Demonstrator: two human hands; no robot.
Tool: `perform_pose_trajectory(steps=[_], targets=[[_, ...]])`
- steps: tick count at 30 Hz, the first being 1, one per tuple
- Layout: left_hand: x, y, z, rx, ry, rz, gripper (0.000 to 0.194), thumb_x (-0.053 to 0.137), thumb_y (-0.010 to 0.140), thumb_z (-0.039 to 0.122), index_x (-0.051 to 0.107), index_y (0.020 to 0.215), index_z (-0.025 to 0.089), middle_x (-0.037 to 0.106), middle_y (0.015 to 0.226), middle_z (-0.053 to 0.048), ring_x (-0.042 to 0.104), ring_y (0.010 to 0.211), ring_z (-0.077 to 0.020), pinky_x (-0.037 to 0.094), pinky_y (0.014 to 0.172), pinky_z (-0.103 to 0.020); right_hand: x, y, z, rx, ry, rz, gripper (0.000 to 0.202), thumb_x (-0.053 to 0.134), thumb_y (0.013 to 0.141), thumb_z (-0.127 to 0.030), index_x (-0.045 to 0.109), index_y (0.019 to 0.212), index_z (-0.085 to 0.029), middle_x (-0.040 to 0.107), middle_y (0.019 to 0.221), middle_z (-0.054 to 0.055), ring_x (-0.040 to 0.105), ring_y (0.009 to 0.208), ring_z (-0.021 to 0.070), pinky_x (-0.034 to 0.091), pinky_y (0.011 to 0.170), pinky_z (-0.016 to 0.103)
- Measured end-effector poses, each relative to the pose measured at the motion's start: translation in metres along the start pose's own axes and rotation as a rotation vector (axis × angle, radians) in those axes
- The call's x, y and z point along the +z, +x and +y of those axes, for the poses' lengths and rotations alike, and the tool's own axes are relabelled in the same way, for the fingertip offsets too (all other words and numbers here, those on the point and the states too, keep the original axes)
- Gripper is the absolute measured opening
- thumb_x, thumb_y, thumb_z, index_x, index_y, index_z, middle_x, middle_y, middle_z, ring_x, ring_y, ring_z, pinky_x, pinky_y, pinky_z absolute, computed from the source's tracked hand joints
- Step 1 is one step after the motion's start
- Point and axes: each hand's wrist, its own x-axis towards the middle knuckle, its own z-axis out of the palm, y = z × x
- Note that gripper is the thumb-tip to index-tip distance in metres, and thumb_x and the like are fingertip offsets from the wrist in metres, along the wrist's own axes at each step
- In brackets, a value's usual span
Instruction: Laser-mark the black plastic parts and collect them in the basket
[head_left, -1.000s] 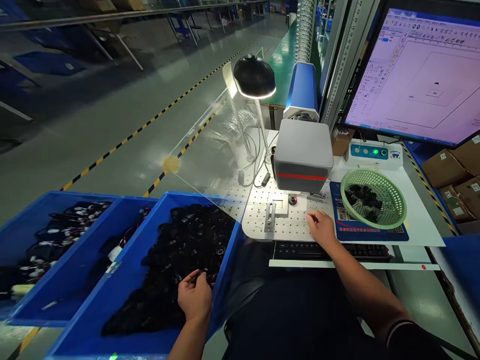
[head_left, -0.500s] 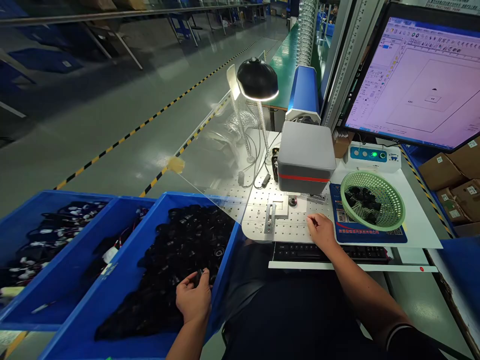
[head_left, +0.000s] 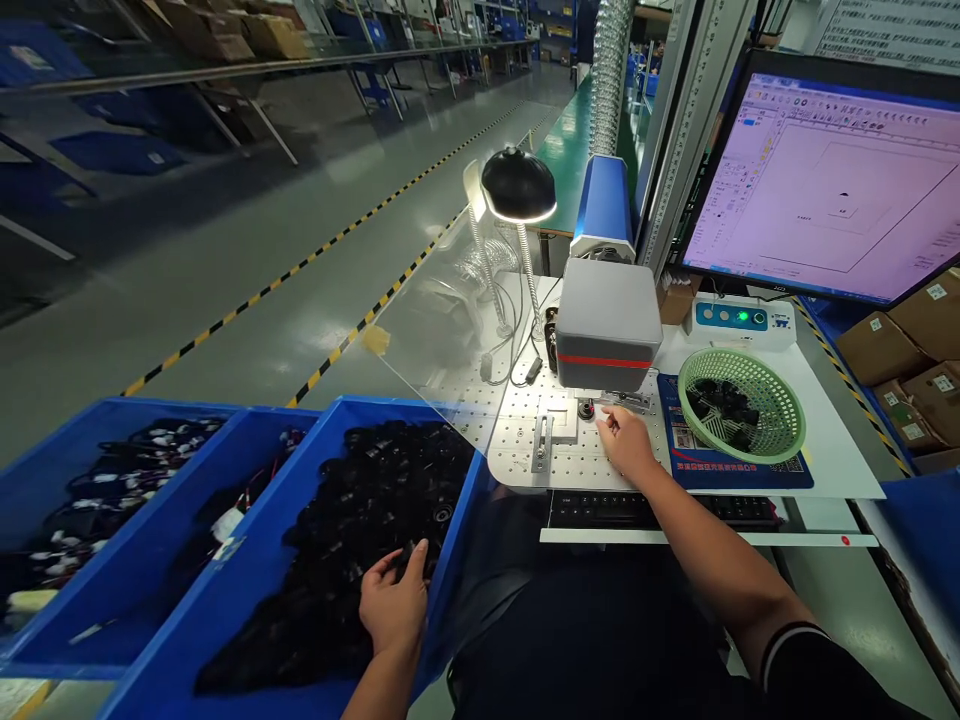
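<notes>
Over the blue bin of black plastic parts (head_left: 337, 530), my left hand (head_left: 394, 608) is closed, its thumb and fingertips pinching a small black plastic part (head_left: 405, 556). The fingers hide much of that part. On the perforated metal plate, a small round black part (head_left: 586, 409) sits beside a square metal fixture (head_left: 559, 420), below the grey marking head (head_left: 609, 325). My right hand (head_left: 626, 443) is just right of this round part, fingers pointing at it and slightly apart, with nothing visible in them.
A green basket (head_left: 787, 400) holding several black parts stands on a blue mat at the right. Behind it are a control box (head_left: 742, 318) and a monitor (head_left: 825, 190). A keyboard (head_left: 600, 508) lies below the plate's front edge. A lit lamp (head_left: 517, 185) stands behind.
My right hand has moved forward and left, closer to the round part, and its fingers have loosened. The left hand stays over the bin with its pinch. The view has tilted slightly up.
</notes>
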Motion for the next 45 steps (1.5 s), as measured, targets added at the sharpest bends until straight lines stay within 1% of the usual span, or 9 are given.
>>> perform_pose_trajectory(steps=[3,12,16,21,23,29,34,40,45], targets=[[0.001,0.0,0.0,0.004,-0.094,-0.051,0.069,0.082,0.064,0.054,0.063,0.122,0.021,0.067,0.091,-0.005,0.055,0.057,-0.0124,0.05,0.053,-0.029,0.007,0.016,-0.014,-0.007,-0.001,-0.05,0.03,0.059,0.088,-0.024,0.067,0.117,-0.018,0.064,0.071,-0.001,0.06,0.069,0.0177,0.045,0.067,0.027],[0.002,-0.008,0.017,-0.061,-0.244,-0.028,0.063,0.081,0.068,0.038,0.056,0.122,0.019,0.069,0.098,-0.008,0.06,0.064,-0.014,0.046,0.05,-0.025,-0.006,0.007,-0.019,-0.038,0.056,0.018,0.02,0.052,0.09,-0.029,0.067,0.087,-0.017,0.059,0.067,-0.001,0.058,0.067,0.0168,0.045,0.066,0.028],[0.001,-0.033,0.057,-0.158,-0.406,-0.318,0.051,0.079,0.07,0.038,0.058,0.113,0.02,0.07,0.093,-0.006,0.058,0.064,-0.0143,0.042,0.049,-0.023,-0.051,-0.005,-0.002,0.001,0.112,0.13,0.027,0.055,0.091,-0.039,0.066,0.099,-0.016,0.068,0.079,0.005,0.062,0.069,0.0179,0.05,0.066,0.03],[0.004,-0.076,0.106,-0.227,-0.463,-0.718,0.051,0.075,0.077,0.048,0.061,0.117,0.018,0.07,0.096,-0.009,0.056,0.065,-0.0147,0.04,0.049,-0.024,-0.116,-0.01,0.019,0.096,0.164,0.607,0.038,0.065,0.087,-0.044,0.064,0.11,-0.014,0.068,0.084,0.006,0.064,0.071,0.0179,0.054,0.069,0.033],[0.01,-0.09,0.116,-0.24,-0.49,-0.854,0.051,0.071,0.082,0.049,0.06,0.12,0.017,0.07,0.095,-0.01,0.055,0.064,-0.0144,0.039,0.049,-0.024,-0.121,-0.016,0.018,0.089,0.165,0.649,0.041,0.065,0.087,-0.041,0.062,0.119,-0.015,0.068,0.089,0.007,0.064,0.073,0.0176,0.054,0.07,0.034],[0.038,-0.119,0.12,-0.196,-0.51,-1.156,0.043,0.065,0.088,0.045,0.061,0.117,0.014,0.069,0.096,-0.013,0.053,0.061,-0.013,0.036,0.048,-0.023,-0.067,-0.075,-0.04,-0.166,0.236,0.08,0.02,0.064,0.092,-0.033,0.066,0.109,-0.022,0.068,0.092,0.005,0.06,0.069,0.0161,0.05,0.059,0.029],[0.048,-0.138,0.124,-0.23,-0.43,-1.283,0.039,0.07,0.085,0.046,0.063,0.107,0.015,0.065,0.084,-0.006,0.052,0.058,-0.0116,0.037,0.048,-0.023,-0.032,-0.109,-0.089,-0.358,0.367,-0.241,0.019,0.063,0.093,-0.027,0.067,0.112,-0.025,0.067,0.096,0.006,0.063,0.088,0.0201,0.054,0.078,0.035],[0.051,-0.138,0.114,-0.15,-0.313,-1.201,0.051,0.068,0.083,0.056,0.062,0.116,0.017,0.065,0.08,-0.004,0.053,0.057,-0.0131,0.038,0.048,-0.024,-0.024,-0.091,-0.077,-0.369,0.342,-0.283,0.01,0.061,0.096,-0.028,0.068,0.1,-0.023,0.065,0.09,0.005,0.061,0.087,0.0196,0.051,0.077,0.033],[0.042,-0.088,0.081,0.293,-0.031,-0.501,0.047,0.066,0.081,0.055,0.065,0.108,0.017,0.069,0.094,-0.009,0.064,0.084,-0.0217,0.051,0.075,-0.034,-0.014,-0.028,-0.032,-0.17,0.051,-0.039,0.013,0.059,0.095,-0.029,0.069,0.094,-0.02,0.065,0.088,0.006,0.06,0.086,0.0227,0.048,0.078,0.036]])
